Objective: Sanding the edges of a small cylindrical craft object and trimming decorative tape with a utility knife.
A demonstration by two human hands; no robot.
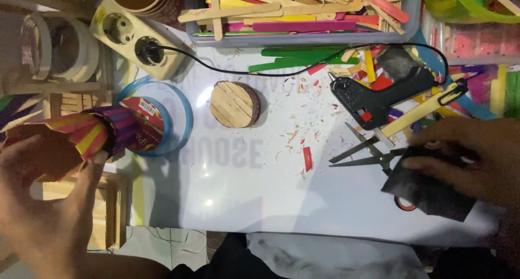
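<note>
My left hand (46, 203) holds a cup-shaped holder (92, 132) faced with coloured craft sticks, tipped on its side at the left. My right hand (471, 151) rests on a dark sheet (430, 195) at the right, its fingers on the sheet's top edge. Open scissors (368, 151) lie just left of that hand, their handles partly under the sheet. A black glue gun (379, 97) lies above them, its cord running to a power strip (138, 38). A round disc of plain wooden sticks (234, 104) sits mid-table.
A grey tray (303, 38) full of coloured craft sticks stands at the top. Loose sticks and scraps litter the white tabletop (244, 192). A blue ring (181, 119) lies by the holder. Tape rolls (59, 46) and wooden boxes (105, 214) sit at the left.
</note>
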